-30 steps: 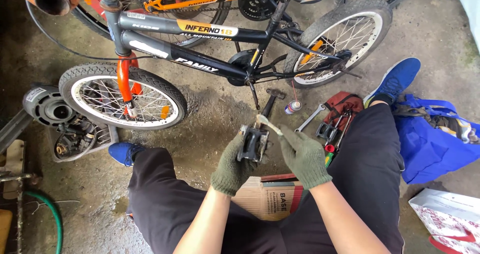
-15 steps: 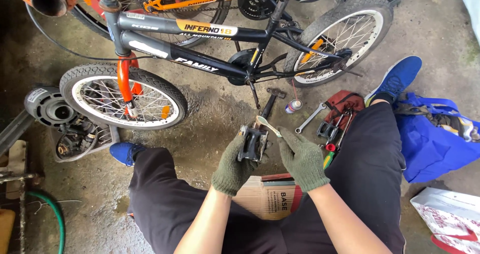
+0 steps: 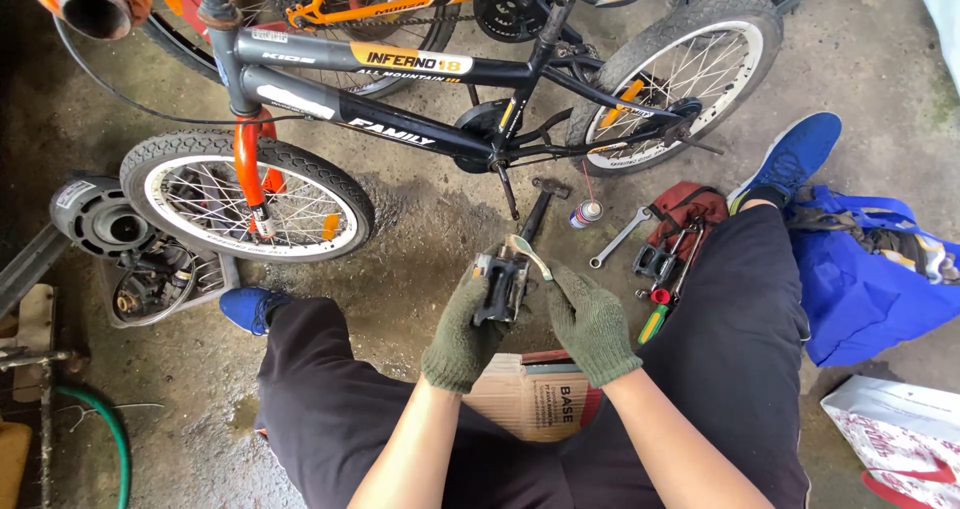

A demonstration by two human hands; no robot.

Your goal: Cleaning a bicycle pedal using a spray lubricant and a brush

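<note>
- Black and boxy, with a metal end, the bicycle pedal (image 3: 500,287) sits upright in front of the person's knees, above a cardboard box (image 3: 535,394).
- Wrapped round its lower body, the gloved left hand (image 3: 462,331) grips the pedal firmly, seemingly to steady it.
- Pinched in the gloved right hand (image 3: 590,321) is a thin pale strip (image 3: 528,253) that curves over the pedal's top; it looks as if it is being worked against that end.
- Within reach on the concrete lie a spanner (image 3: 618,237), a small spray can (image 3: 585,213) and a green-handled screwdriver (image 3: 652,323).
- Beyond them, a small black-and-orange bike (image 3: 400,99) stands.
</note>
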